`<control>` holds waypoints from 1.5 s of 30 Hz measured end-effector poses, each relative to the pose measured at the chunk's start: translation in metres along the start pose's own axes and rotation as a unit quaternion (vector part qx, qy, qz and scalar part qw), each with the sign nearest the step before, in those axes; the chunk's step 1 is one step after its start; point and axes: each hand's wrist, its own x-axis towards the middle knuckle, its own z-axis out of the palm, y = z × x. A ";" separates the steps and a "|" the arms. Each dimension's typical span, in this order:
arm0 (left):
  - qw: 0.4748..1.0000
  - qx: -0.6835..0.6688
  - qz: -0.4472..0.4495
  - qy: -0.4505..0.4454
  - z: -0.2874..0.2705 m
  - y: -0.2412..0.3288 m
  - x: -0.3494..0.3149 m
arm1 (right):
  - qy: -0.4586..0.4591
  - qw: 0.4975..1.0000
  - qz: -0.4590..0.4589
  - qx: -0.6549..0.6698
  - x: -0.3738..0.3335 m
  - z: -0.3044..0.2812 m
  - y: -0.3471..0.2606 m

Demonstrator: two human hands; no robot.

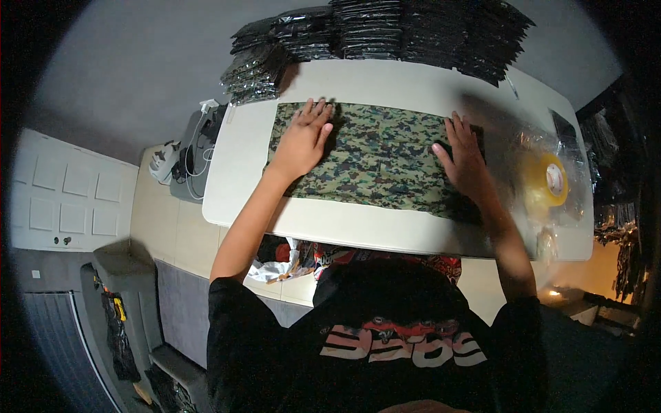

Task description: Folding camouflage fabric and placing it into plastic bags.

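A camouflage-patterned cloth (375, 155) in green, brown and black lies spread flat on the white table (323, 219). My left hand (304, 141) rests on the cloth's left part, fingers spread toward its far edge. Over the right part lies my right hand (465, 155), its thumb held away from the fingers. Both palms face down, and neither hand grasps anything. The cloth's right end is partly hidden under my right hand and forearm.
Stacks of black plastic-wrapped packets (372, 34) line the far edge, with a smaller pile of clear-wrapped dark packets (255, 74) at far left. Clear plastic and a yellowish tape roll (555, 180) lie on the right. A grey stand with white cables (200, 151) adjoins the left side.
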 end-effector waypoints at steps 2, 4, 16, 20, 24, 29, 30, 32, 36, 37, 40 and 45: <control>1.000 0.005 -0.010 -0.016 0.004 -0.006 -0.009 | -0.021 0.998 -0.004 -0.057 -0.004 0.004 0.010; 0.993 0.099 -0.052 -0.027 0.005 -0.017 -0.021 | -0.033 0.997 0.000 -0.067 -0.002 -0.003 0.001; 0.989 0.113 -0.059 -0.069 0.008 -0.004 -0.021 | -0.026 0.998 -0.058 -0.019 -0.033 -0.025 -0.037; 0.991 0.112 -0.030 -0.070 0.006 -0.024 -0.022 | -0.118 0.989 -0.084 -0.021 -0.058 -0.060 -0.044; 0.991 0.106 -0.018 -0.076 0.000 -0.004 -0.020 | -0.144 0.985 -0.086 -0.032 -0.066 -0.066 -0.031; 0.994 0.023 0.068 -0.080 0.006 0.071 -0.018 | -0.095 0.991 -0.095 0.023 -0.034 -0.051 -0.052; 0.994 0.004 0.085 -0.071 0.010 0.084 -0.014 | -0.080 0.991 -0.100 0.024 -0.021 -0.042 -0.060; 0.992 0.005 0.102 -0.079 0.025 0.101 -0.014 | -0.076 0.988 -0.131 0.015 -0.009 -0.021 -0.085; 0.985 0.029 0.107 -0.135 0.031 0.101 -0.028 | -0.108 0.980 -0.168 0.001 -0.016 -0.001 -0.094; 0.983 0.037 0.101 -0.148 0.029 0.097 -0.031 | -0.107 0.980 -0.169 -0.001 -0.019 -0.004 -0.092; 0.984 0.063 0.075 -0.147 0.017 0.083 -0.036 | -0.123 0.980 -0.159 0.016 -0.027 -0.022 -0.074; 0.984 0.091 0.032 -0.150 -0.006 0.059 -0.052 | -0.146 0.980 -0.133 -0.028 -0.046 -0.054 -0.043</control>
